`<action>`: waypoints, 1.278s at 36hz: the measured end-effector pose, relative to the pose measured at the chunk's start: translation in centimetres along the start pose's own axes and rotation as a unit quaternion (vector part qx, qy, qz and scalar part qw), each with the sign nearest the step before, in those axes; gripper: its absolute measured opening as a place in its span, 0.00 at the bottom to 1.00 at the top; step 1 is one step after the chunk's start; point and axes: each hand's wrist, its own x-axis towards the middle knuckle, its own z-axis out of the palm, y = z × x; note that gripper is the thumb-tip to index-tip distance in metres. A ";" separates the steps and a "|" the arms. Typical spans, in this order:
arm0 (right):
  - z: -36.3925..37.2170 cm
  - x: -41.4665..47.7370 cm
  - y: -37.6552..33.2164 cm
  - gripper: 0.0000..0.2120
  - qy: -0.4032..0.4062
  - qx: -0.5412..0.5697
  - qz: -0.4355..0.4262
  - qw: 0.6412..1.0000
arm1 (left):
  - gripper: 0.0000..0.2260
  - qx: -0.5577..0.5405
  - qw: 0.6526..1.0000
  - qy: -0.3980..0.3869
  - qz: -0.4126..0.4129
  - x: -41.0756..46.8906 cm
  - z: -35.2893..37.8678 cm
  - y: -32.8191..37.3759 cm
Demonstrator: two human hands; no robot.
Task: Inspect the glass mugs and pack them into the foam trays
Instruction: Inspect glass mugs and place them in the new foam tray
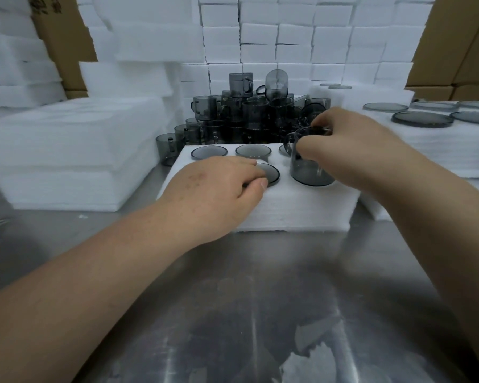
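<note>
A white foam tray point(288, 208) lies on the steel table in front of me. Its back row holds sunken grey glass mugs point(209, 152), seen as round rims. My left hand point(219, 189) rests on the tray's front left, fingers curled over a sunken mug point(270, 172). My right hand point(351, 145) grips the rim of a smoky grey mug point(307, 172) that stands partly lowered in the front right hole. A pile of loose grey mugs point(249, 114) is stacked behind the tray.
Stacks of flat foam sheets point(75, 150) sit at left. Grey glass lids point(422, 118) lie on foam at right. Foam blocks point(288, 37) and cardboard boxes point(454, 51) wall the back. The steel table point(246, 313) stretches toward me.
</note>
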 end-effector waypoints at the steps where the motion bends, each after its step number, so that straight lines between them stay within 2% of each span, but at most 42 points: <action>1: 0.0 0.0 0.0 0.12 0.001 -0.008 -0.002 1.000 | 0.19 -0.001 1.000 -0.001 -0.001 0.0 0.0 0.0; 16: 0.4 0.1 0.0 0.14 -0.038 -0.066 0.019 0.997 | 0.21 -0.003 1.000 0.004 -0.001 0.1 0.1 -0.1; 21: 0.4 0.2 -0.1 0.22 -0.042 -0.072 0.022 0.996 | 0.19 -0.005 1.000 0.005 0.004 0.0 0.0 -0.1; 24: 0.1 -0.1 -0.3 0.27 -0.002 -0.043 -0.006 0.999 | 0.18 -0.006 1.000 0.005 0.006 0.0 0.0 -0.1; 27: -0.1 -0.5 -0.8 0.26 0.033 -0.026 -0.081 0.996 | 0.17 -0.005 1.000 0.002 0.005 0.0 0.0 -0.1; 33: 0.7 -0.5 -0.6 0.29 -0.063 -0.089 -0.101 0.989 | 0.21 -0.006 1.000 -0.001 0.004 0.1 0.0 0.0; 38: 0.7 -0.5 -0.4 0.30 -0.116 -0.105 -0.095 0.983 | 0.15 -0.007 1.000 -0.002 0.000 0.0 0.1 -0.1; 46: 0.9 -0.3 -0.1 0.34 -0.184 -0.150 -0.090 0.967 | 0.19 -0.001 1.000 -0.007 -0.001 0.0 0.0 0.0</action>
